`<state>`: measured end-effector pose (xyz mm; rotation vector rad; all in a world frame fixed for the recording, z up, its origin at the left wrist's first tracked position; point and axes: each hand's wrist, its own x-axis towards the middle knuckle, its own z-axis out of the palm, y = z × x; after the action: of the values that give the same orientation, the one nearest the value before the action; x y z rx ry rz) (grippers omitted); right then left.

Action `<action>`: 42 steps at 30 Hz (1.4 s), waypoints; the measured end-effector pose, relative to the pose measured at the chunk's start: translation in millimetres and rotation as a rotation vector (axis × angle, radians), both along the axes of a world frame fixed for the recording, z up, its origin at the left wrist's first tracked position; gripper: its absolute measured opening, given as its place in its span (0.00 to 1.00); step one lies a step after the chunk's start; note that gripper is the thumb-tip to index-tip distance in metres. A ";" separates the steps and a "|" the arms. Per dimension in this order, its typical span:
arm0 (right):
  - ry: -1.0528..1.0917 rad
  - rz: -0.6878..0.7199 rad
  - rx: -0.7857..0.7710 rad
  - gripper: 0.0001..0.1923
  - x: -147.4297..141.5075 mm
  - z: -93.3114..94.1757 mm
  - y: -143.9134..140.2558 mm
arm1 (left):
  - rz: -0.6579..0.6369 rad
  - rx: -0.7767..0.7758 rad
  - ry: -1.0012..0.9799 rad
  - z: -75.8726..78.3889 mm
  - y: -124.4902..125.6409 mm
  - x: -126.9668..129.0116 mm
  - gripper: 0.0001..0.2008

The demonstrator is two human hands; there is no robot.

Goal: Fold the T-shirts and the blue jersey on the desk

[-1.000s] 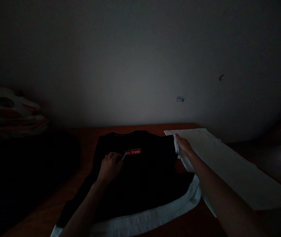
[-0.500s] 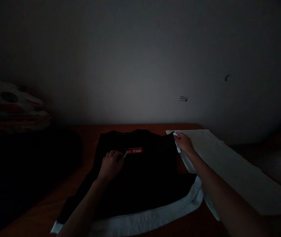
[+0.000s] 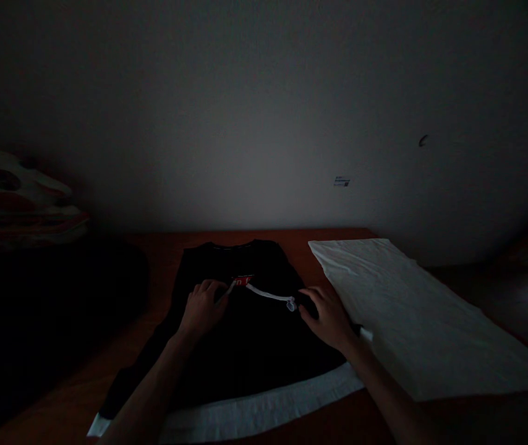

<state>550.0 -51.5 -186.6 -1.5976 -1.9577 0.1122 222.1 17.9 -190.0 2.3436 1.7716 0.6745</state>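
A black long-sleeved top (image 3: 255, 346) with a white hem lies spread on the wooden surface, a red printed label (image 3: 242, 280) partly covered on its chest. My left hand (image 3: 203, 307) rests palm-down on the left side of the top, fingers curved and thumb apart; a thin white edge shows by its thumb. A white cuff edge (image 3: 271, 295) lies across the chest, its end crumpled. Just right of that end is my right hand (image 3: 324, 314), open, thumb and fingers apart over the black cloth. Dim light hides the folds.
A white cloth (image 3: 412, 309) lies flat along the right of the wooden surface (image 3: 333, 233). At the left stands a dark bulky shape (image 3: 60, 309), with a white and red patterned item (image 3: 18, 198) behind. The wall (image 3: 245, 123) bounds the back and bears a small sticker (image 3: 342, 181).
My right hand has moved left and nearer, bringing the right sleeve inward over the chest, and has let go of its white cuff. My left hand has stayed nearly in place.
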 end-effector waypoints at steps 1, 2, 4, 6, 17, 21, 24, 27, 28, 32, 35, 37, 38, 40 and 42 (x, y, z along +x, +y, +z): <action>0.005 -0.009 0.008 0.21 2.1 -4.3 0.1 | -0.004 0.010 -0.008 -0.6 0.2 0.0 0.13; 0.013 -0.020 0.017 0.24 3.9 -7.3 1.1 | -0.011 0.023 -0.018 -1.1 0.2 0.4 0.13; 0.030 -0.049 0.038 0.27 6.4 -10.5 4.5 | -0.047 0.061 -0.038 -1.4 -1.1 2.2 0.13; 0.035 -0.081 0.056 0.24 8.1 -11.8 7.7 | -0.125 0.110 -0.050 0.4 -4.7 6.2 0.13; 0.010 -0.174 0.063 0.16 10.6 -12.9 4.3 | -0.472 0.097 0.212 28.5 -4.1 84.9 0.20; 0.026 -0.238 0.031 0.11 10.5 -13.7 4.2 | -0.490 0.067 0.293 28.6 13.4 97.1 0.17; 0.046 -0.331 0.020 0.09 10.5 -13.1 4.4 | -0.428 0.069 0.283 25.4 14.1 92.1 0.14; 0.013 -0.297 0.075 0.07 9.8 -9.7 3.7 | -0.355 0.065 0.181 23.1 5.6 85.1 0.14; 0.009 -0.270 0.104 0.07 9.3 -8.1 3.2 | -0.344 0.061 0.158 23.0 2.5 83.4 0.13; 0.057 -0.127 0.176 0.09 4.6 -2.8 1.0 | -0.331 0.069 0.064 25.6 -1.0 83.5 0.11; 0.080 -0.023 0.137 0.10 0.6 -2.2 0.7 | -0.372 0.090 -0.018 27.4 10.9 97.5 0.14; 0.073 -0.007 0.097 0.11 -0.5 -3.3 1.4 | -0.461 0.095 -0.012 26.1 24.7 115.2 0.18; 0.070 -0.010 0.085 0.11 -0.6 -4.2 2.0 | -0.508 0.088 0.027 24.1 32.5 125.8 0.19; 0.069 -0.019 0.079 0.11 0.1 -6.0 3.1 | -0.556 0.049 0.145 17.5 48.6 147.4 0.22; 0.061 -0.022 0.081 0.11 1.0 -7.6 4.1 | -0.526 -0.002 0.241 8.1 63.8 165.4 0.25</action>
<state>551.1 -47.4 -194.2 -1.5451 -1.8741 0.0706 387.6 81.7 -181.9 2.8092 1.1231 0.3188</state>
